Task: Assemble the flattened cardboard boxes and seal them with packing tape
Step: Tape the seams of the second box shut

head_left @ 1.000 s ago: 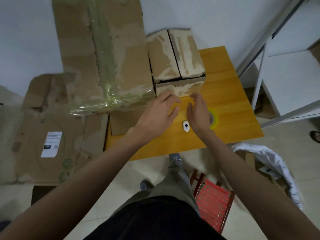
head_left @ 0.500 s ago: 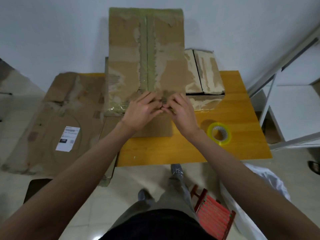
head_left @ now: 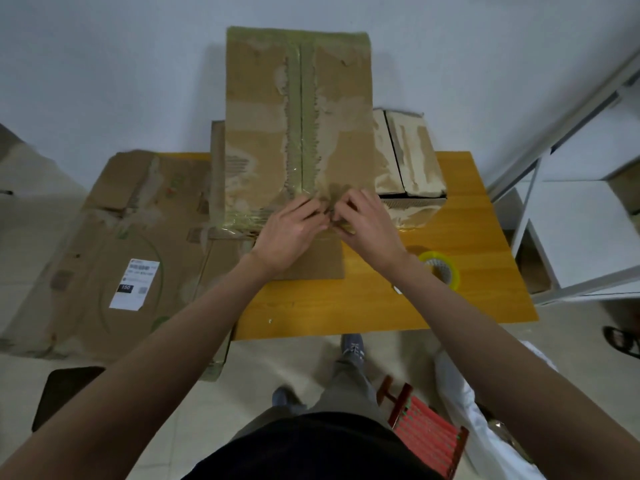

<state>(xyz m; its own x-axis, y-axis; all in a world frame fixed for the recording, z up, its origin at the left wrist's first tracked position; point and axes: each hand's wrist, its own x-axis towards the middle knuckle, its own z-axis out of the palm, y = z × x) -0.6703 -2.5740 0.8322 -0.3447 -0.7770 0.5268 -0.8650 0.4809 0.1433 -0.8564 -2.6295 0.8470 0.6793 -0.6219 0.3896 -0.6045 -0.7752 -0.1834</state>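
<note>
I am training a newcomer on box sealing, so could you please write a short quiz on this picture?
1. True or false: the roll of tape lies on the table, to the right of the right hand.
2. Where do both hands meet? A) on the tape roll B) at the near end of the tall box's taped middle seam C) on the small box
3. Fill in: the flat cardboard on the left carries a white ____.

Key: 1 true. 2 B; the left hand and the right pinch there, fingertips together. 3 label.
</note>
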